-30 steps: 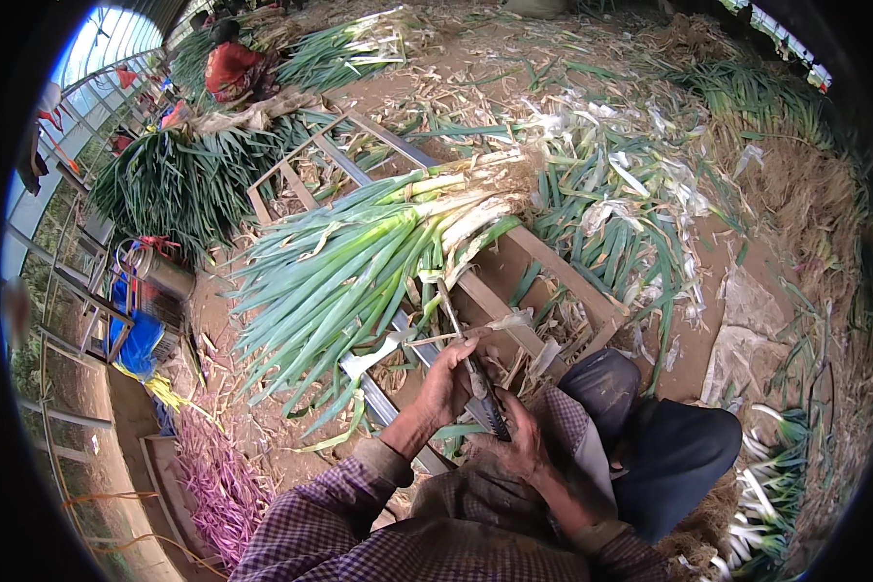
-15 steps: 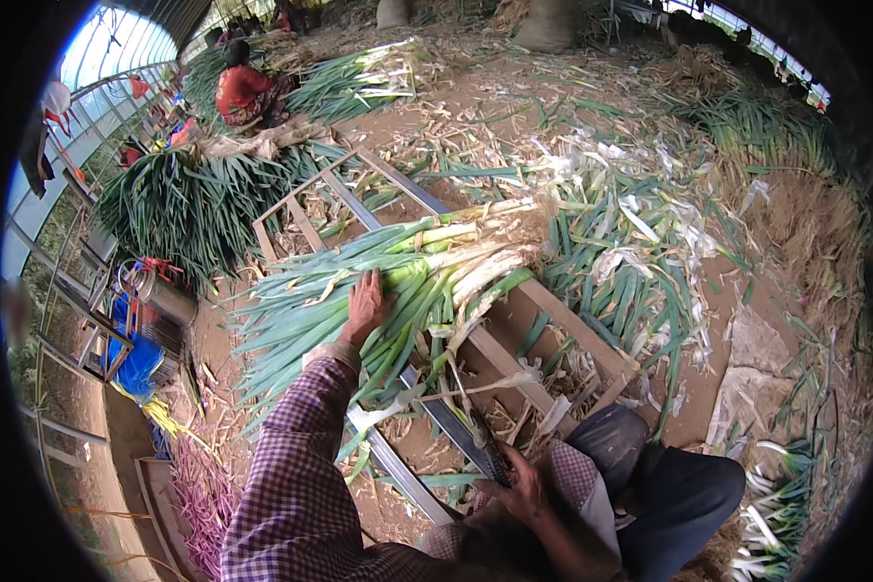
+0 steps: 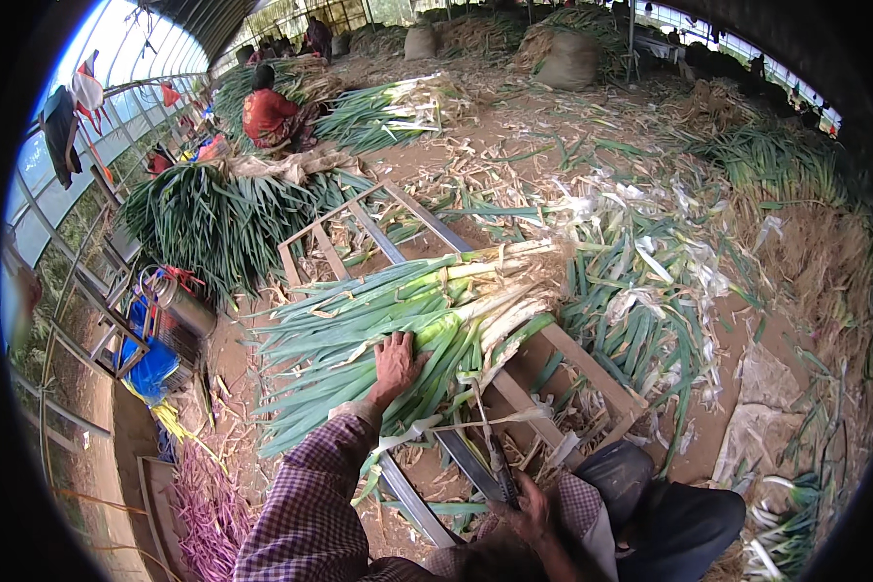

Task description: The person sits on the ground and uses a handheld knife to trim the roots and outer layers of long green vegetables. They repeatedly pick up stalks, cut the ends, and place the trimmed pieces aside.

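Note:
A thick pile of long green onions (image 3: 359,320) lies across a ladder-like frame (image 3: 601,373) on the ground, pale stems and roots to the right, green leaves to the left. My left hand (image 3: 398,367) rests on top of the leaves near the middle, fingers stretched out and holding nothing. Low in front of me, my right hand (image 3: 526,506) is wrapped round the dark handle of a narrow-bladed knife (image 3: 496,456). Its thin blade points up toward the near stems of the pile; whether the tip touches them I cannot tell.
Trimmed leaves and white peelings (image 3: 640,301) litter the ground at right. Another onion heap (image 3: 213,218) stands back left, near a person in red (image 3: 267,112) crouching. At left are a metal canister (image 3: 186,303) and purple strings (image 3: 204,514). Peeled onions (image 3: 781,533) lie lower right.
The view has tilted up, so the scene sits lower and slightly right in the picture. My left hand stays on the leaves and my right hand keeps the knife.

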Available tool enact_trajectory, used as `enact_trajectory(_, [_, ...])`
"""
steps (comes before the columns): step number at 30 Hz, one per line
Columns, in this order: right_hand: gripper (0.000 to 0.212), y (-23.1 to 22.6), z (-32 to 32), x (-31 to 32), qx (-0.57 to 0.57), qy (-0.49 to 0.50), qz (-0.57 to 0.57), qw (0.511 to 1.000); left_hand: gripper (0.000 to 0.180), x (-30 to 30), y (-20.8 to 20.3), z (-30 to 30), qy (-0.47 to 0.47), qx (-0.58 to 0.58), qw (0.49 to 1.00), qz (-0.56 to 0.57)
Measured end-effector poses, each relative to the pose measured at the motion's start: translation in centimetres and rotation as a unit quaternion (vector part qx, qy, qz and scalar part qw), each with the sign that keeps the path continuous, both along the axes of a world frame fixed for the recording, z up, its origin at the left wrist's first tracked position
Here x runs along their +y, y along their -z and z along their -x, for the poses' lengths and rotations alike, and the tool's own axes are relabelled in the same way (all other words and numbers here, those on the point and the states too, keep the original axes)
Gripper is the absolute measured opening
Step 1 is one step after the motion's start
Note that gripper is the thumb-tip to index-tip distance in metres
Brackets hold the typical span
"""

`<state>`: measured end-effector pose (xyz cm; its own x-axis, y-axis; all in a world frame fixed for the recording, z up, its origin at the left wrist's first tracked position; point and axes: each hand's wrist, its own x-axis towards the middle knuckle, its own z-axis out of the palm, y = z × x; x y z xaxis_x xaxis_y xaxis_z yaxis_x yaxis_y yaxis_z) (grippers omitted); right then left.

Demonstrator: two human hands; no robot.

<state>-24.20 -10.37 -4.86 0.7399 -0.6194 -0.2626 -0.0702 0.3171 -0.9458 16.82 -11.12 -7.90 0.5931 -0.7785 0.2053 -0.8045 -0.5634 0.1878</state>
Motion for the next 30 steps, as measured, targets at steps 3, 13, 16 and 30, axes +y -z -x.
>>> enact_trajectory(3, [0.085, -2.3, 0.6, -1.3, 0.025, -0.003, 0.064, 0.998, 0.065, 0.5, -1.1, 4.6, 0.013, -0.024, 0.999, 0.022])
enact_trajectory(13, [0.096, -5.0, 2.0, -3.1, 0.092, -0.008, 0.147, 0.985, 0.079, 4.0, -3.6, 12.2, 0.058, -0.040, 0.997, 0.007])
enact_trajectory(16, [0.101, -6.1, 2.9, -3.2, 0.162, -0.040, 0.193, 0.967, 0.076, 5.0, -3.1, 14.5, 0.094, -0.027, 0.995, 0.018])
enact_trajectory(30, [0.089, -5.1, 6.0, -1.8, 0.186, -0.066, 0.309, 0.930, 0.062, 7.8, -1.1, 16.4, 0.067, 0.093, 0.992, 0.044])
